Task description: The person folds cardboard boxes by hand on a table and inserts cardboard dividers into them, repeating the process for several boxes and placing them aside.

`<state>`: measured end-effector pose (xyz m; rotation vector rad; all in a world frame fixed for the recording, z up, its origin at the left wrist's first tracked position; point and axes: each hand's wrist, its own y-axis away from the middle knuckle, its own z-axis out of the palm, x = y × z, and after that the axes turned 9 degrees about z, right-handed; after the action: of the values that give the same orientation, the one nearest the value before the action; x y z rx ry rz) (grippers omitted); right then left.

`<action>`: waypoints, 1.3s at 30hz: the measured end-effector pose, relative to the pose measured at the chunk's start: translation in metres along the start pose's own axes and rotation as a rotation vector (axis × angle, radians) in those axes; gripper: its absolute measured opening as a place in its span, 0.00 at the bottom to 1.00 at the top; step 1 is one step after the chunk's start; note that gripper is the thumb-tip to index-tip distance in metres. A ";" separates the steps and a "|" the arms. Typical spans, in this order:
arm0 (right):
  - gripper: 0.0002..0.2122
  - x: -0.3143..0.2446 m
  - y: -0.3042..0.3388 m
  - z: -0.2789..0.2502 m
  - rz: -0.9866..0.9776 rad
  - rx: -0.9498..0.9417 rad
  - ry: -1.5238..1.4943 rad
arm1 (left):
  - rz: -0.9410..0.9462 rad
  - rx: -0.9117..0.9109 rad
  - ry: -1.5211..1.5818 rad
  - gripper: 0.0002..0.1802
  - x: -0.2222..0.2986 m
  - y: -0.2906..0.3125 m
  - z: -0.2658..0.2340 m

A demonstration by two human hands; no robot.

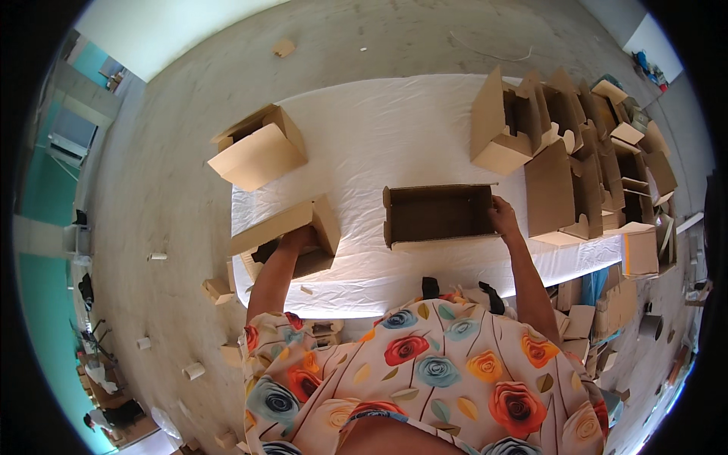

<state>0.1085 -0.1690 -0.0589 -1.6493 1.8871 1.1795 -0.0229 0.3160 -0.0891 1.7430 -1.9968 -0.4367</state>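
An open brown cardboard box [440, 243] lies on the white-covered table in front of me, its dark inside facing up. My right hand [503, 217] is closed on the right end wall of this box. On the left, my left hand [300, 238] reaches into a second cardboard box [327, 227] whose flap stands raised. Its fingers are hidden inside, so their grip does not show. Farther back at the left edge sits a third open cardboard box [262, 155], touched by neither hand.
Several open cardboard boxes [557, 186] stand packed together on the right side of the table [371, 144]. Flattened cardboard [616, 307] is piled below at the right. Cardboard rolls [193, 371] and scraps are scattered on the floor to the left. A person [114, 417] is at the far lower left.
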 end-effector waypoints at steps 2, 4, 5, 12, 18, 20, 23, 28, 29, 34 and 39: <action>0.18 0.006 -0.002 0.001 -0.018 0.009 -0.017 | 0.009 0.083 -0.001 0.34 0.000 0.005 0.000; 0.18 0.010 -0.002 0.003 -0.065 0.021 -0.049 | 0.010 0.123 -0.005 0.36 -0.002 0.010 -0.002; 0.18 0.009 -0.002 0.003 -0.066 0.025 -0.035 | 0.002 0.108 -0.017 0.37 -0.005 0.011 -0.002; 0.17 0.002 0.002 0.004 0.023 0.013 -0.011 | -0.024 -0.113 0.593 0.45 -0.064 0.010 0.014; 0.17 0.004 0.004 0.007 -0.043 0.030 -0.030 | 0.011 0.093 0.060 0.36 -0.053 0.018 0.050; 0.17 0.000 0.007 0.004 -0.020 0.027 -0.032 | -0.017 0.122 0.042 0.35 -0.037 0.019 0.046; 0.17 0.002 0.006 0.003 -0.014 0.023 -0.025 | -0.058 0.147 0.066 0.33 -0.030 0.018 0.037; 0.17 0.009 0.003 0.004 -0.011 0.030 -0.004 | -0.106 0.153 0.201 0.29 -0.044 0.000 0.018; 0.17 0.009 0.004 0.004 -0.025 0.039 -0.021 | -0.112 0.158 0.240 0.29 -0.046 0.000 0.013; 0.18 0.005 0.002 0.005 -0.034 0.012 -0.051 | -0.150 0.205 0.418 0.25 -0.035 0.024 -0.020; 0.18 0.004 -0.004 0.005 0.004 -0.007 -0.048 | 0.010 0.252 0.187 0.23 -0.023 0.073 -0.077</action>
<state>0.1106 -0.1671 -0.0660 -1.6071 1.8593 1.2179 -0.0417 0.3543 0.0104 1.8439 -1.9922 -0.0147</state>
